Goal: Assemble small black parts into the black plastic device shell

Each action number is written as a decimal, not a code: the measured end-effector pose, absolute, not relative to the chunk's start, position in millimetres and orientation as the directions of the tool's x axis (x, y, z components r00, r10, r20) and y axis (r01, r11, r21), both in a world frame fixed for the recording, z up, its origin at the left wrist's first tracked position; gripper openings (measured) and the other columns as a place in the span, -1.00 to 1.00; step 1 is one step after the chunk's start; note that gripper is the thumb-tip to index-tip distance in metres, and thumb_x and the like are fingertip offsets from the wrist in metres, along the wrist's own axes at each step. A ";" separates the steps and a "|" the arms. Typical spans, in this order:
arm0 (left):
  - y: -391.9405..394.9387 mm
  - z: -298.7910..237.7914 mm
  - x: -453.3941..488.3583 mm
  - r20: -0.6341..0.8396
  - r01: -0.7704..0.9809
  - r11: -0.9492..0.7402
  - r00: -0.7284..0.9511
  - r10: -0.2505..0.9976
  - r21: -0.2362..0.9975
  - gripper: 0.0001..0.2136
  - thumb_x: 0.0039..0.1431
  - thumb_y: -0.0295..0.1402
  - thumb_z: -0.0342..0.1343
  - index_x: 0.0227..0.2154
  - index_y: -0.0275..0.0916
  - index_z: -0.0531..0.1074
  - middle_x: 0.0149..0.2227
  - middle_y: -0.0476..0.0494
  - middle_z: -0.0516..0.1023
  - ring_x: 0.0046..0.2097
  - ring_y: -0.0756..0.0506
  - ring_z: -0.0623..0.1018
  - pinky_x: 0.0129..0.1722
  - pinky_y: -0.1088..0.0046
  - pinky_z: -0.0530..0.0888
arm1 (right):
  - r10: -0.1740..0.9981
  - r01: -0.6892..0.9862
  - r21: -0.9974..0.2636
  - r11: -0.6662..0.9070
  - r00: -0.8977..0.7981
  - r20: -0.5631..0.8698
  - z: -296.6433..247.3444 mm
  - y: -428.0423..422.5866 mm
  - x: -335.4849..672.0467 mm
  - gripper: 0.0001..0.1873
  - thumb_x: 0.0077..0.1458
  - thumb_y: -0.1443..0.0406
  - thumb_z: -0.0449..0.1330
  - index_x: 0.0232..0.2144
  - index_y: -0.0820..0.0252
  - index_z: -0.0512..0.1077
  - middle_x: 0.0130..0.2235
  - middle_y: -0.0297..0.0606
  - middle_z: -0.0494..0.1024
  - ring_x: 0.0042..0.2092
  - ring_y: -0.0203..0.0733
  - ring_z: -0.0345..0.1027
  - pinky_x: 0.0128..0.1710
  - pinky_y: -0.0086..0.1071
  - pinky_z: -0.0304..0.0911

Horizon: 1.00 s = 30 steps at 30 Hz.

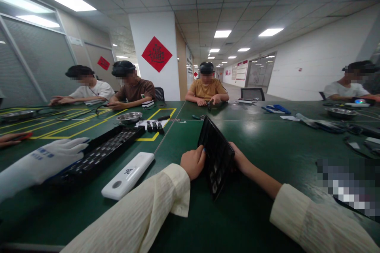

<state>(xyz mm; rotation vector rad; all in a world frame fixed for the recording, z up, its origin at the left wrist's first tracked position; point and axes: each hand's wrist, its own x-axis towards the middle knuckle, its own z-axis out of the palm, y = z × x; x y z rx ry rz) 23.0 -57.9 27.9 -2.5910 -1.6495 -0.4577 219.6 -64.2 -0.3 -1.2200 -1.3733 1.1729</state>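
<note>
Tray (pixel 215 156), black, thin, rectangular, with a gridded face: one, tilted steeply on edge above the desk, between our two hands. Pale small pieces show in its lower compartments; whether its bottom corner touches the desk we cannot tell.

Left hand (pixel 192 163), bare, cream ribbed cuff: one. We have its fingers curled in, nearly closed, tips at the gridded face of the tray. A speck of blue shows there; whether we pinch anything we cannot tell.

Right hand (pixel 237 159), bare, matching cuff: one. We have it closed on the opposite edge of the tray, part of the fingers hidden behind.

Desk (pixel 252 221), dark green, smooth-topped, seamed: one, beneath all items.

Left of our left hand we list a white, round-ended, flat device (pixel 129 176) marked 26, lying on the desk. Beyond it, a long black open box (pixel 114 159) with rows of pale rectangular pieces; at its near end, another person's hand in a white knitted glove (pixel 59 156).

Farther off we count three small black blocks (pixel 154 127), just beside the box's far end, and a shiny round metal bowl (pixel 130 117) behind it.

Across the desk, facing us: a seated person in a mustard shirt (pixel 204 87), both hands about a small dark object.
</note>
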 end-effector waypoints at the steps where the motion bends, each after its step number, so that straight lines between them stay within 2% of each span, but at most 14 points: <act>1: -57.6 27.9 22.9 0.261 0.891 -0.436 0.394 0.881 0.127 -0.63 0.29 -0.22 -0.42 -0.16 -0.18 0.29 -0.32 -0.15 0.53 -0.25 -0.11 0.53 -0.32 0.44 0.32 | 0.996 0.114 -0.992 0.051 -0.079 0.042 -1.8 -63.0 219.9 -0.39 -0.10 -0.01 0.04 -0.05 0.15 0.06 -0.69 -0.50 0.34 -0.75 -0.30 0.18 -0.80 -0.49 0.03; 5: -58.4 29.5 23.5 0.231 0.893 -0.429 0.393 0.890 0.137 -0.63 0.29 -0.21 -0.41 -0.19 -0.17 0.29 -0.33 -0.13 0.53 -0.27 -0.10 0.53 -0.33 0.45 0.31 | 0.996 0.096 -0.994 0.053 -0.076 0.045 -8.2 -58.0 221.5 -0.41 -0.07 -0.02 0.03 -0.04 0.12 0.06 -0.68 -0.50 0.34 -0.76 -0.30 0.18 -0.81 -0.50 -0.03; 12: -58.2 28.8 23.4 0.236 0.890 -0.433 0.395 0.888 0.140 -0.67 0.28 -0.23 -0.36 -0.14 -0.17 0.28 -0.29 -0.15 0.54 -0.24 -0.12 0.53 -0.30 0.43 0.32 | 0.996 0.109 -0.992 0.061 -0.077 0.053 -9.2 -58.3 223.3 -0.46 -0.02 0.01 0.01 -0.04 0.12 0.08 -0.66 -0.48 0.37 -0.75 -0.30 0.20 -0.82 -0.50 0.01; 19: -54.9 24.8 22.5 0.273 0.885 -0.449 0.406 0.872 0.120 -0.60 0.29 -0.21 -0.45 -0.11 -0.19 0.27 -0.33 -0.16 0.54 -0.26 -0.13 0.54 -0.34 0.43 0.32 | 0.994 0.093 -0.993 0.077 -0.085 0.070 -9.6 -57.7 222.6 -0.45 -0.02 0.02 0.02 -0.04 0.16 0.07 -0.67 -0.49 0.36 -0.75 -0.31 0.19 -0.82 -0.52 0.02; 30: -56.9 25.7 22.4 0.270 0.886 -0.455 0.417 0.868 0.094 -0.66 0.28 -0.24 -0.37 -0.11 -0.19 0.27 -0.32 -0.15 0.54 -0.26 -0.13 0.54 -0.36 0.43 0.32 | 0.994 0.112 -0.990 0.080 -0.088 0.071 -7.7 -59.7 222.4 -0.45 -0.03 0.01 0.02 -0.04 0.16 0.08 -0.68 -0.50 0.35 -0.75 -0.32 0.18 -0.81 -0.52 0.01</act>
